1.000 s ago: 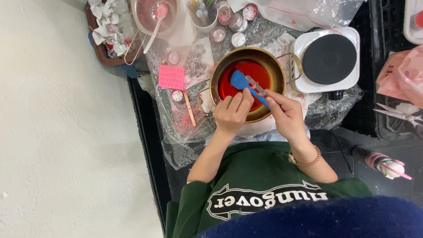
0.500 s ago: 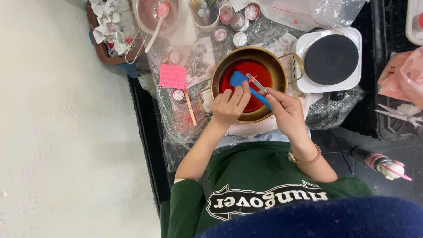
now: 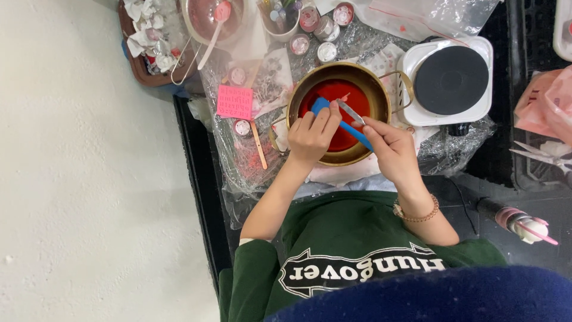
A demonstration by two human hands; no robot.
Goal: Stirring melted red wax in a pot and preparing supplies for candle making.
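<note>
Both bare forearms reach forward and angle toward each other. The left hand (image 3: 311, 138) is curled, its fingers bunched in a pinch, knuckles up. The right hand (image 3: 390, 149), just beside it, has index and thumb extended in a fine pinch

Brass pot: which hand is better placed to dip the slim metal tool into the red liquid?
Right, probably. The right hand pinches the slim metal tool, its tip above the red liquid; the left hand grips the blue spatula.
</note>
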